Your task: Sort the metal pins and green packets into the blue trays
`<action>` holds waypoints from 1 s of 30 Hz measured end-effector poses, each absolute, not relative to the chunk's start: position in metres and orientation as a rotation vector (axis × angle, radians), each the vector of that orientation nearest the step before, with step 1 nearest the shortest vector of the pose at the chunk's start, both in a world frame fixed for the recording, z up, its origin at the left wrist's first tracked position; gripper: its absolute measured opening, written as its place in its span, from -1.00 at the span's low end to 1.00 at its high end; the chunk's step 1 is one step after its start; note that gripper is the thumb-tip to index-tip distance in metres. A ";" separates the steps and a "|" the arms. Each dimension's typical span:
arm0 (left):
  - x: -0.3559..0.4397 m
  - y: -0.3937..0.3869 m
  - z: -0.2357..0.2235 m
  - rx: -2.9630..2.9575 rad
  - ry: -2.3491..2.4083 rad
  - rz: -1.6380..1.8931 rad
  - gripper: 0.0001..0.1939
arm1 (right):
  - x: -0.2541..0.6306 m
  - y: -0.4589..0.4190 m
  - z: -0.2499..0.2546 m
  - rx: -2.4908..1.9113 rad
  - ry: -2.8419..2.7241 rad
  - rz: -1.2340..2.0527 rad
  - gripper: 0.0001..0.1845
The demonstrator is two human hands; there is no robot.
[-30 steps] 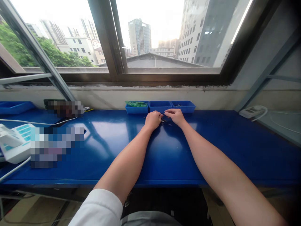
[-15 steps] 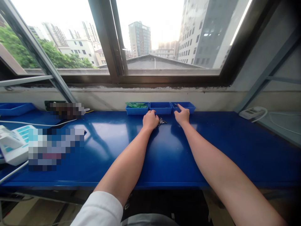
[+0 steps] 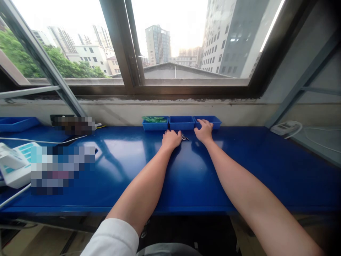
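My left hand rests on the blue table just left of a small heap of thin dark and silver screw-like pieces. Its fingers look loosely apart, tips partly hidden, and I see nothing held. My right hand reaches over the front wall of the right blue bin, thumb and fingers apart. Nothing shows in its fingers; the fingertips and bin contents are partly covered. The middle blue bin holds a few tiny pieces. Green packets lie in the left blue bin.
A white device with teal keys stands at the left, beside a blurred-out area. Another blue tray sits at the far left. A white power strip with a cable lies at the right. Windows rise behind the table.
The hands were together over the heap; my right hand has since moved right and away to the right bin. My left hand has stayed by the heap, its fingers shifting.
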State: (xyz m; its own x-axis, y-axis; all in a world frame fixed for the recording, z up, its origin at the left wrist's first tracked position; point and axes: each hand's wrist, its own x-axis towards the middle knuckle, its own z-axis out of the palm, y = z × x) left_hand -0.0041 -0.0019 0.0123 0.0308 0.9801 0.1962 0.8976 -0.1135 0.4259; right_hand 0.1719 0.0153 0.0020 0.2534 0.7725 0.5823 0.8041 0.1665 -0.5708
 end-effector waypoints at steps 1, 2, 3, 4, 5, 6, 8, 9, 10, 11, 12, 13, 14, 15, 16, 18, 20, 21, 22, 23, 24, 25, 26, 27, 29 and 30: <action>-0.003 -0.001 0.011 2.140 1.897 0.680 -0.38 | 0.170 0.015 0.002 -1.536 -1.558 -0.040 -0.56; -0.001 -0.001 0.010 2.170 1.839 0.694 -0.39 | 0.169 0.015 0.002 -1.487 -1.622 -0.023 -0.62; 0.000 0.000 0.009 2.204 1.782 0.702 -0.41 | 0.167 0.014 0.002 -1.447 -1.689 0.003 -0.66; 0.001 0.000 0.007 2.240 1.731 0.702 -0.43 | 0.165 0.014 0.001 -1.419 -1.754 0.030 -0.68; 0.003 0.000 0.006 2.275 1.683 0.702 -0.45 | 0.163 0.013 0.001 -1.404 -1.809 0.051 -0.69; 0.004 0.000 0.006 2.308 1.632 0.707 -0.47 | 0.162 0.012 0.000 -1.399 -1.854 0.066 -0.69; 0.006 0.000 0.004 2.362 1.522 0.740 -0.55 | 0.159 0.011 0.000 -1.405 -1.922 0.075 -0.69; 0.006 0.000 0.004 2.374 1.473 0.768 -0.58 | 0.158 0.011 0.000 -1.408 -1.952 0.077 -0.69; 0.007 0.000 0.004 2.370 1.435 0.801 -0.60 | 0.158 0.010 0.000 -1.410 -1.985 0.082 -0.69; 0.007 0.000 0.005 2.351 1.413 0.835 -0.62 | 0.158 0.010 0.000 -1.413 -2.021 0.091 -0.69; 0.007 0.000 0.006 2.317 1.408 0.868 -0.63 | 0.157 0.010 0.000 -1.418 -2.053 0.101 -0.68; 0.007 0.001 0.007 2.269 1.420 0.899 -0.64 | 0.158 0.010 0.000 -1.425 -2.075 0.114 -0.68; 0.007 0.001 0.009 2.211 1.442 0.931 -0.64 | 0.158 0.011 0.000 -1.435 -2.085 0.130 -0.68; 0.005 0.001 0.011 2.148 1.470 0.963 -0.64 | 0.158 0.011 -0.001 -1.446 -2.082 0.144 -0.67; 0.004 0.001 0.013 2.084 1.503 0.999 -0.64 | 0.158 0.011 -0.001 -1.454 -2.070 0.156 -0.66; -0.001 0.002 0.017 1.977 1.564 1.076 -0.62 | 0.159 0.012 -0.001 -1.450 -2.044 0.180 -0.65; -0.006 0.005 0.018 1.908 1.613 1.130 -0.61 | 0.158 0.010 -0.002 -1.413 -2.037 0.205 -0.65; -0.009 0.006 0.018 1.884 1.632 1.144 -0.61 | 0.158 0.010 -0.001 -1.388 -2.038 0.217 -0.66; -0.011 0.007 0.017 1.869 1.646 1.151 -0.60 | 0.157 0.008 -0.001 -1.364 -2.041 0.229 -0.67; -0.013 0.009 0.017 1.857 1.657 1.155 -0.60 | 0.157 0.007 0.000 -1.345 -2.046 0.239 -0.70; -0.014 0.010 0.016 1.849 1.663 1.158 -0.60 | 0.156 0.006 0.001 -1.334 -2.052 0.246 -0.73; -0.015 0.011 0.015 1.842 1.666 1.161 -0.59 | 0.155 0.004 0.002 -1.333 -2.059 0.250 -0.76; -0.016 0.012 0.014 1.836 1.667 1.163 -0.60 | 0.155 0.003 0.003 -1.341 -2.063 0.247 -0.79; -0.016 0.012 0.014 1.830 1.664 1.166 -0.60 | 0.154 0.002 0.004 -1.354 -2.069 0.242 -0.81; -0.016 0.012 0.014 1.817 1.652 1.179 -0.61 | 0.155 0.001 0.005 -1.388 -2.079 0.232 -0.84; -0.015 0.012 0.014 1.812 1.645 1.188 -0.61 | 0.155 0.001 0.006 -1.405 -2.083 0.230 -0.85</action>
